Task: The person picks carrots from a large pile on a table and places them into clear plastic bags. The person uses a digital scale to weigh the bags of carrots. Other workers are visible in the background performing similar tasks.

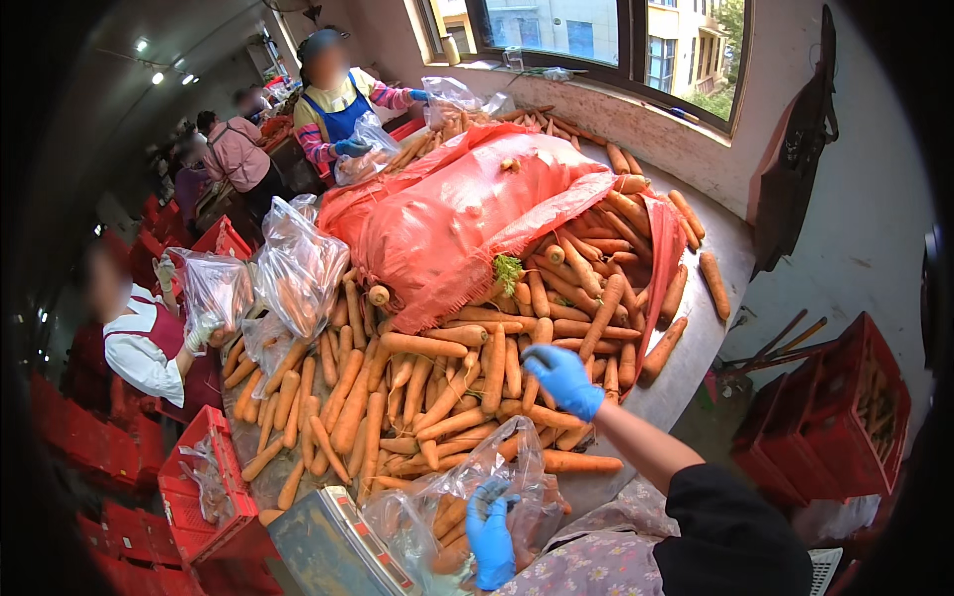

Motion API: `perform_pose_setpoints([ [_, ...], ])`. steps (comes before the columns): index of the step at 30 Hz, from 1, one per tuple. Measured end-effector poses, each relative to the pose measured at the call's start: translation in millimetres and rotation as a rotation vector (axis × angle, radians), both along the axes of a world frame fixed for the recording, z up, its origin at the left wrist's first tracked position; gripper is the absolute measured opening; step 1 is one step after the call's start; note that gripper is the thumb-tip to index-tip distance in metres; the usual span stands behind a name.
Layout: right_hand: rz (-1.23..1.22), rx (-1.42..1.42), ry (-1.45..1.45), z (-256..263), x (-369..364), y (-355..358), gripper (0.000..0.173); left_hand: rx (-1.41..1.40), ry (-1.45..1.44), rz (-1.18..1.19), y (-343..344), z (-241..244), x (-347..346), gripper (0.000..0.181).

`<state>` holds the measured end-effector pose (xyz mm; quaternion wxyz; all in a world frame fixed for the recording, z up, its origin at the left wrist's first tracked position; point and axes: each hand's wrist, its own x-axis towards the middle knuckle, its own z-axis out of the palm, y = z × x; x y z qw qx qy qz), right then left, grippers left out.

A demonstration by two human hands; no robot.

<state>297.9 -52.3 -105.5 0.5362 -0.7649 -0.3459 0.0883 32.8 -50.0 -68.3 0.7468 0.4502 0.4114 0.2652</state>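
Observation:
Loose carrots (447, 387) cover the metal table (693, 328) around a large red woven sack (462, 216), whose right end is open with carrots showing. My right hand (564, 380), in a blue glove, is over the pile beside the sack's lower edge; whether its fingers touch a carrot cannot be told. Low in the view, my left hand (492, 533), also blue-gloved, is at a clear plastic bag (406, 521) holding several carrots. Its fingers are bent at the film, but a firm grip does not show. A weighing scale (335, 544) stands left of this bag.
A person in a blue apron (346, 119) handles bags across the table; another in a maroon apron (160, 328) holds bags at the left. Filled bags (298, 268) stand on the left edge. Red crates (205, 484) are at lower left, with stacked crates (827, 417) at right.

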Motion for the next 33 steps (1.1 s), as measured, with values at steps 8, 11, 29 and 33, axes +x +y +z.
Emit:
perform_pose_setpoints([
  [8,-0.055,-0.659,-0.336,-18,125,-17,0.025,-0.014,-0.068,-0.06,6,-22,6,0.028],
  [11,-0.324,-0.585,-0.366,13,142,-13,0.032,-0.031,-0.041,-0.013,11,-13,5,0.026],
  [29,-0.27,-1.028,-0.623,-26,157,17,0.047,0.151,0.115,-0.116,11,-72,6,0.019],
  [33,-0.273,-1.206,-0.484,-37,173,23,0.056,0.022,0.161,-0.097,9,2,15,0.02],
])
